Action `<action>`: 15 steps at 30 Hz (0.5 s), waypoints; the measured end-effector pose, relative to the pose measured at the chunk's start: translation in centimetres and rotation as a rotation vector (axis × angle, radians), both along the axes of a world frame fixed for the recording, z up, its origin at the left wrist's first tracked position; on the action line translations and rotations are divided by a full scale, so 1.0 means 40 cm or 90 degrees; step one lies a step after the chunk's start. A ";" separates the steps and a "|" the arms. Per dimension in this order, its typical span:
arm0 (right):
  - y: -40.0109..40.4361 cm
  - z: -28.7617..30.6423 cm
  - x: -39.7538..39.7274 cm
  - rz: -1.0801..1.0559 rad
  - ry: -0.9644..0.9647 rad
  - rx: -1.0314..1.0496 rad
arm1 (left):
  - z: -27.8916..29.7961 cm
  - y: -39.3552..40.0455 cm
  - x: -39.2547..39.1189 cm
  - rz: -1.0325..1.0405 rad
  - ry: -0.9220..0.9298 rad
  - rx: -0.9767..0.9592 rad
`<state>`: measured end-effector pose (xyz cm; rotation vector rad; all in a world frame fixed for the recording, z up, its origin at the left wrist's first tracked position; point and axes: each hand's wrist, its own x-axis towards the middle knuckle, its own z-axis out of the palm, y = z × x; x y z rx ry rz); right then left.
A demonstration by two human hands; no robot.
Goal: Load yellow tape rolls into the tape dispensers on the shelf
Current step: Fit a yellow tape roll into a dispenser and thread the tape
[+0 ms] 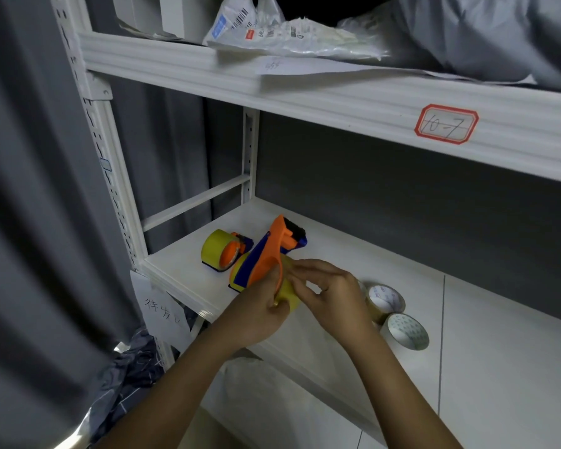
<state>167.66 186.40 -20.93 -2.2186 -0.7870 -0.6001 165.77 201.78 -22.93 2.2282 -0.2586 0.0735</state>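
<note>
An orange and blue tape dispenser [272,251] lies tilted on the white shelf [353,254], with a yellow tape roll [287,294] at its near end. My left hand [259,312] grips the dispenser's orange handle from below. My right hand [331,290] pinches the yellow roll from the right. To the left, a second dispenser [232,254] stands with a yellow roll [212,249] fitted on it.
Two loose tape rolls [386,301] [407,330] lie on the shelf right of my hands. The upper shelf [337,102] carries plastic parcels and a red-bordered label [446,124]. A grey curtain hangs at the left, by the shelf post [110,163].
</note>
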 end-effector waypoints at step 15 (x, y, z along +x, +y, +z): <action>0.051 -0.044 0.005 -0.032 0.059 0.104 | -0.034 0.005 0.009 0.034 0.034 -0.075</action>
